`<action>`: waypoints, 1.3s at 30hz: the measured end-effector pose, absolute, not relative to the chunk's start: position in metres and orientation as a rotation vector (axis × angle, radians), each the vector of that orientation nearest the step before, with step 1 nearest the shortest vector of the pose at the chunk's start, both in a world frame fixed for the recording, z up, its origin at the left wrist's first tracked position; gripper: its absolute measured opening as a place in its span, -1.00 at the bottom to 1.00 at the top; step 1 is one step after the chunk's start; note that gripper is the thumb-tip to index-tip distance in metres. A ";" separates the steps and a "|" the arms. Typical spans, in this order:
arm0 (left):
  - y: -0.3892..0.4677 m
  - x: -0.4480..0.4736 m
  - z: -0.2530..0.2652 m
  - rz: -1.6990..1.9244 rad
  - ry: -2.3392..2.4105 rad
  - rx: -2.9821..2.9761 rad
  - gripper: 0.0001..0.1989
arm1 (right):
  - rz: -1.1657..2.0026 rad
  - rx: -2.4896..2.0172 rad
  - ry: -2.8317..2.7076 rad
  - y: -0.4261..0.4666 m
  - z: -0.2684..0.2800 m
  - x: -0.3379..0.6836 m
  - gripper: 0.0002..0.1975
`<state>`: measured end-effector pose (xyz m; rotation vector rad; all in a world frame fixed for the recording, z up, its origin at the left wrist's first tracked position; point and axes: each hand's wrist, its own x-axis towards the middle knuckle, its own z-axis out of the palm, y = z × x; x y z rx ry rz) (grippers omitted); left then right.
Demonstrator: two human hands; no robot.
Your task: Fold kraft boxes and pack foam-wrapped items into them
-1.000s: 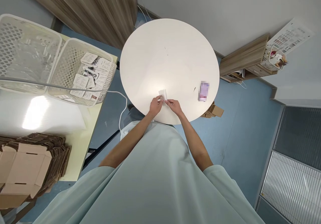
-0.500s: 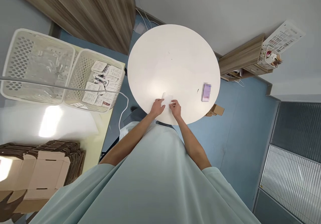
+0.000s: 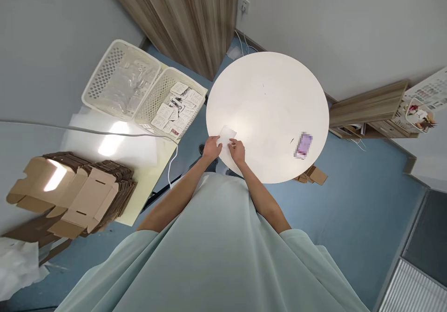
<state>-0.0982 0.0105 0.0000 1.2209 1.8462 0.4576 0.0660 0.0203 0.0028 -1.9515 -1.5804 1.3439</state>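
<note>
A small white sheet (image 3: 227, 133), perhaps paper or a card, is held over the near edge of the round white table (image 3: 272, 98). My left hand (image 3: 211, 148) grips its left side, thumb and fingers closed at the edge. On its lower right side, my right hand (image 3: 237, 151) pinches it between thumb and fingertips. Glare and the white tabletop make the sheet's outline faint. Farther right on the table lies a purple item (image 3: 303, 145), blurred out.
To the left, a white basket of clear plastic pieces (image 3: 120, 84) adjoins a basket of printed cards (image 3: 179, 109) on a side table (image 3: 153, 181). Flattened cardboard boxes (image 3: 92, 193) are stacked there, a cable (image 3: 87, 129) crossing above. A wooden shelf (image 3: 370, 111) stands right.
The view has swung left, so the table and baskets appear farther right. The white sheet now shows more of its face between my hands, both still on it.
</note>
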 end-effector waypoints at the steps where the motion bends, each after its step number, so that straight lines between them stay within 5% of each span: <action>1: 0.004 -0.094 0.005 0.486 1.876 1.222 -0.52 | 1.350 -1.938 -1.566 0.017 0.006 0.069 -0.66; 11: -0.065 -0.059 0.050 0.593 1.995 1.115 -0.59 | 1.440 -1.814 -1.507 -0.026 0.031 0.094 -0.88; 26: -0.105 -0.082 0.072 0.806 1.972 1.103 -0.62 | 1.324 -1.801 -1.514 -0.069 0.072 0.081 -0.90; 39: -0.213 -0.297 0.086 1.059 2.290 0.984 -0.58 | 1.208 -1.575 -1.892 -0.142 0.116 -0.063 -0.79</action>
